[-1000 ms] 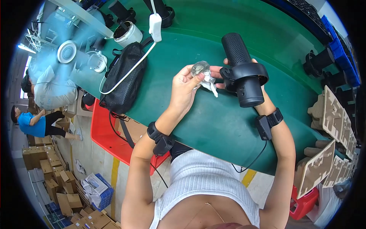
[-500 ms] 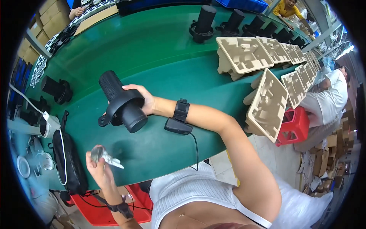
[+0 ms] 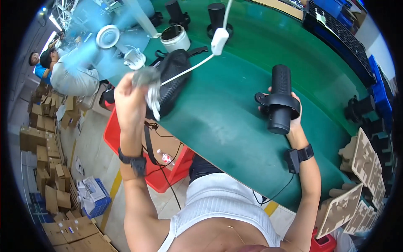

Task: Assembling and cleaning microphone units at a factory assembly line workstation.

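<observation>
Raised at the left over the table's near edge, my left hand (image 3: 130, 103) is closed on a crumpled greyish wad (image 3: 146, 78). A white strip hangs down from it, and motion blurs its details. My right hand (image 3: 296, 115), on the right, grips a black cylinder (image 3: 280, 80) with a textured upper part, a wide ring collar and a tab with a hole at one side. The cylinder is held nearly upright above the green table (image 3: 210, 109), and most of my right fingers are hidden behind it. Closest to my left hand lies a black mesh bag (image 3: 174, 80).
A white cable (image 3: 184, 73) with an inline switch crosses the bag. Beyond stand a white tub (image 3: 175, 40), a blue-bladed fan (image 3: 108, 37) and similar black cylinders (image 3: 216, 17). Moulded pulp trays (image 3: 342, 208) line the right. A red stool (image 3: 161, 185) sits under the table edge.
My view has swung left. My left hand has lifted the wad off to the left, above the bag's side. My right hand still holds the black cylinder, now more upright.
</observation>
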`<state>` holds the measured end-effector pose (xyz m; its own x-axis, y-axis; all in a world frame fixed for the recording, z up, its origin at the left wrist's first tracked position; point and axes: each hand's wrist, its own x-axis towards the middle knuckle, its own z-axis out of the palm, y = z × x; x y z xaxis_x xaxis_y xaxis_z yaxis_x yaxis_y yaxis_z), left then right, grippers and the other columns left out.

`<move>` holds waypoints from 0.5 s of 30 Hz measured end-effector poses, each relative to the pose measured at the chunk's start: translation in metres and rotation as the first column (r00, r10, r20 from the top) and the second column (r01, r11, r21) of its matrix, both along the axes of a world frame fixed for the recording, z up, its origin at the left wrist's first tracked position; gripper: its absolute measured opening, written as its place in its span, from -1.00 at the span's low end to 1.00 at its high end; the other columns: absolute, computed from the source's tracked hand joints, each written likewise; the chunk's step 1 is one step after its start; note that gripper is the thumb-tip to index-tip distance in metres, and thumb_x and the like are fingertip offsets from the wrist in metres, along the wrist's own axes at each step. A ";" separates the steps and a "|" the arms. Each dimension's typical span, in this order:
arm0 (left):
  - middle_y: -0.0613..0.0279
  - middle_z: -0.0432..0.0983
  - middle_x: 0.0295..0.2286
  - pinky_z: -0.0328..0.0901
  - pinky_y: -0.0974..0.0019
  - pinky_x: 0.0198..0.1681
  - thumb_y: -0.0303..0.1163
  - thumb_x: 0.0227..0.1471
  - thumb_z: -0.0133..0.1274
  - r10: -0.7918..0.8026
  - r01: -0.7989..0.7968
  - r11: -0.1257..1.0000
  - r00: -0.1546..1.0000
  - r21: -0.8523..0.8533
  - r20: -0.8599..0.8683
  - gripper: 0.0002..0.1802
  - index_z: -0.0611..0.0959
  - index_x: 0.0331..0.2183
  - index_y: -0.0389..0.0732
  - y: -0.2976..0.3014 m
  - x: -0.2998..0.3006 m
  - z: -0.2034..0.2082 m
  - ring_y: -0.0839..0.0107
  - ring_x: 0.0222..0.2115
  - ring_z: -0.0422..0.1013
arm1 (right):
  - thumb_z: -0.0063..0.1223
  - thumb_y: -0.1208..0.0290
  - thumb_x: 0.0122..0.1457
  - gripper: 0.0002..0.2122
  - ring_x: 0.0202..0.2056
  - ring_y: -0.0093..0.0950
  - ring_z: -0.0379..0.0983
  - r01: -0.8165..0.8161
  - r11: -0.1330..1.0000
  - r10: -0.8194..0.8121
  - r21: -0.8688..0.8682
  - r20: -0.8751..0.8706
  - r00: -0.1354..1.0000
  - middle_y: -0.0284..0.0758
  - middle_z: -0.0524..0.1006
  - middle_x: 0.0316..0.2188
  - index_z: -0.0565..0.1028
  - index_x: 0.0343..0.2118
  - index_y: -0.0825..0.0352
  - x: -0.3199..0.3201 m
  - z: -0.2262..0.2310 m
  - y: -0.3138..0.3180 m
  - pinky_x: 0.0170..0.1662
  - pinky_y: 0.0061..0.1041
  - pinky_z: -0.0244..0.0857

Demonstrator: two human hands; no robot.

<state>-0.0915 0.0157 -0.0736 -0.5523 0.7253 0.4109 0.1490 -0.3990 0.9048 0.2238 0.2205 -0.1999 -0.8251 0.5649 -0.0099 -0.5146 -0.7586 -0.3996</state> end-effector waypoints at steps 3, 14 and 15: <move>0.33 0.49 -0.42 0.21 0.58 -0.41 -0.48 0.05 -0.01 0.107 -0.154 0.969 0.967 -0.192 -0.232 -0.76 0.57 -0.23 -0.39 0.030 -0.044 0.006 0.64 -0.47 0.34 | -0.29 0.09 0.16 -0.47 -0.15 -0.18 0.42 0.074 0.997 -0.074 0.028 -0.016 0.997 0.14 0.34 -0.08 0.23 0.00 0.52 -0.007 0.002 -0.003 -0.08 -0.29 0.37; 0.09 0.56 -0.53 0.30 0.39 -0.44 -0.40 -0.20 0.21 0.263 -0.619 0.757 0.581 -0.209 -0.770 -0.77 0.64 -0.38 -0.27 0.130 -0.164 -0.022 0.43 -0.55 0.47 | -0.27 0.09 0.14 -0.48 -0.17 -0.25 0.43 0.078 0.995 -0.087 0.065 0.154 0.984 -0.05 0.42 -0.13 0.26 -0.01 0.47 -0.004 0.001 0.000 -0.11 -0.30 0.35; 0.07 0.56 -0.53 0.30 0.37 -0.43 -0.40 -0.20 0.21 0.241 -0.602 0.780 0.541 -0.171 -0.806 -0.77 0.64 -0.40 -0.25 0.134 -0.166 -0.023 0.40 -0.54 0.48 | -0.27 0.07 0.13 -0.47 -0.18 -0.26 0.43 0.037 0.995 -0.050 0.097 0.143 0.988 -0.05 0.42 -0.13 0.27 -0.01 0.47 -0.003 0.002 -0.001 -0.11 -0.30 0.35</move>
<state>-0.2579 0.1495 -0.0965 -0.4938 0.6703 0.5540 0.8524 0.2470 0.4609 0.2204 0.2195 -0.1978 -0.7933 0.6044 -0.0730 -0.4779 -0.6926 -0.5403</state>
